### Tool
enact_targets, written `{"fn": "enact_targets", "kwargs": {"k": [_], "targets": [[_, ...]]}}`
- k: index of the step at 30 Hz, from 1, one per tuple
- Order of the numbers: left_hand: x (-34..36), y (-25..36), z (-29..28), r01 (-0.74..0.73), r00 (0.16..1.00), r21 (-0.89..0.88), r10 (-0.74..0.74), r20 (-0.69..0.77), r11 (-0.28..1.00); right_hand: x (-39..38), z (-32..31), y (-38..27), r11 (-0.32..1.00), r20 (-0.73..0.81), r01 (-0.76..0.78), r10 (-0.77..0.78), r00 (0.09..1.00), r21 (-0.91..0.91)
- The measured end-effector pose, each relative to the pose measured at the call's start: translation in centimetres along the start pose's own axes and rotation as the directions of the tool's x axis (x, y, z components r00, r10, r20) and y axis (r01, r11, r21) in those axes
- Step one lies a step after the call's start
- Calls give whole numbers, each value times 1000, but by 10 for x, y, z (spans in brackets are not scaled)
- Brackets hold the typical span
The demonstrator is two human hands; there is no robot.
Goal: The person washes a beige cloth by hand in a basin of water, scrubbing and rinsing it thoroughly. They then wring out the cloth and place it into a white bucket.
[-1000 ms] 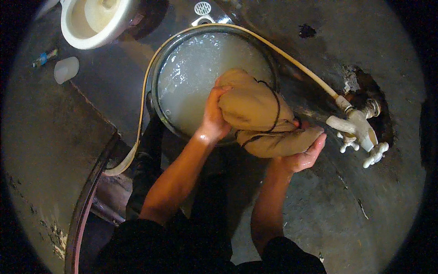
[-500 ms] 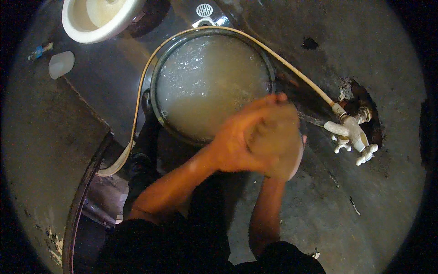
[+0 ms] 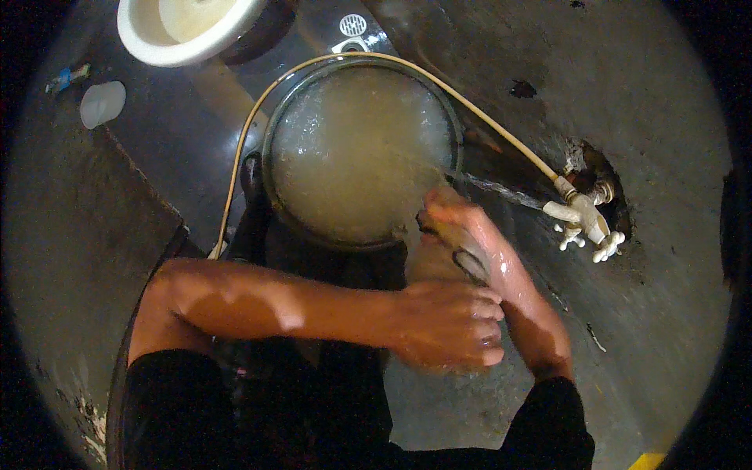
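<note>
On dark floor (image 3: 184, 149): water-filled tub (image 3: 267, 166) near drain (image 3: 352, 25).

Left hand (image 3: 448, 323), right hand (image 3: 460, 213) grip cloth (image 3: 429, 262) (tan, blurred) near tub (image 3: 269, 168).

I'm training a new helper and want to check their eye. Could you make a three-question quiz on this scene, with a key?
1. True or false: water streams from the white tap toward the round tub.
2. Which curves around the far side of the round tub: (a) a chain, (b) a yellowish hose, (c) a wooden pole?
3. What is held by both the left grip and the right grip?

Key: 1 true; 2 b; 3 tan cloth.
</note>
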State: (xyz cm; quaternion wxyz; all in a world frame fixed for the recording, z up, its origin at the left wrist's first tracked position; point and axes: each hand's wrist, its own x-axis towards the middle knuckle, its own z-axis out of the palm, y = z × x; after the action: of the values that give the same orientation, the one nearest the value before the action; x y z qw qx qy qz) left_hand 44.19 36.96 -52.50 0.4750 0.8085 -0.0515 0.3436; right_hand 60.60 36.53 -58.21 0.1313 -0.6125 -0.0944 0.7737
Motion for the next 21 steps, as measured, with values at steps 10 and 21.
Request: {"fn": "enact_targets", "kwargs": {"k": [10, 21], "targets": [[-1, -12, 22, 237, 824, 110, -260, 504, 965, 53, 49, -20, 724, 142, 51, 65, 988, -688], [-55, -87, 148, 543, 819, 156, -562, 117, 825, 149, 41, 42, 223, -24, 65, -376, 926, -973]]}}
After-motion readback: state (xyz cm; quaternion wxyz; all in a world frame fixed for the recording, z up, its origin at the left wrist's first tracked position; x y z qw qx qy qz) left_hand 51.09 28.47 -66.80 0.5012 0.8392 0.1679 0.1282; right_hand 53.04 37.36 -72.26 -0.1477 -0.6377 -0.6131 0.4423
